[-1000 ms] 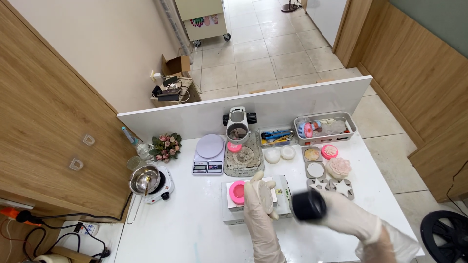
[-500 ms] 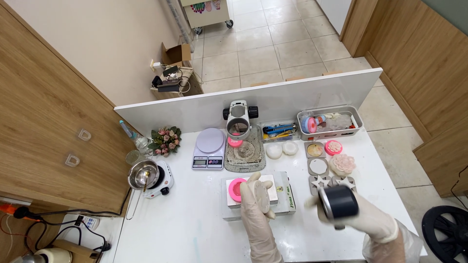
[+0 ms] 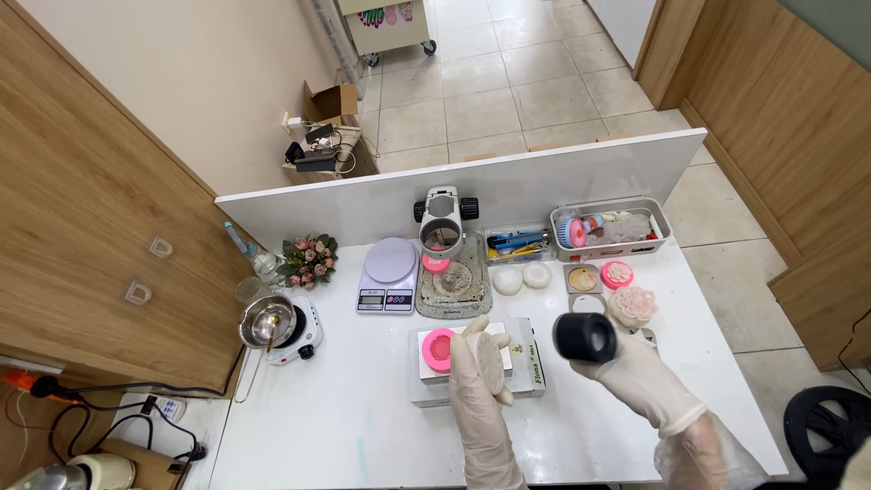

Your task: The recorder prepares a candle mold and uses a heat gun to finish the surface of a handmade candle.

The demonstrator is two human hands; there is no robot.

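While seen from above over a white table (image 3: 345, 426): two gloved hands at the near edge. Left hand (image 3: 481, 363) resting flat, fingers straight and close together, on a pale round piece atop a white box (image 3: 526, 372); whether gripping or only pressing, cannot tell. Just beside that hand, on the same box, a pink round mould (image 3: 440, 348). Right hand (image 3: 626, 363) raised above the table, fingers curled and clamped around a black cylinder (image 3: 585, 337), open end facing the camera. Close behind the cylinder, a pale flower-shaped piece (image 3: 632, 305) and a pink flower-shaped piece (image 3: 617, 273). Farther back, along a white partition: a microscope (image 3: 441, 218) on its grey base, a digital scale (image 3: 388, 276) to its left, a small bunch of pink flowers (image 3: 308, 258), and a grey tray (image 3: 655, 218) of tools. At far left, a metal pot on a small hot plate (image 3: 272, 328).
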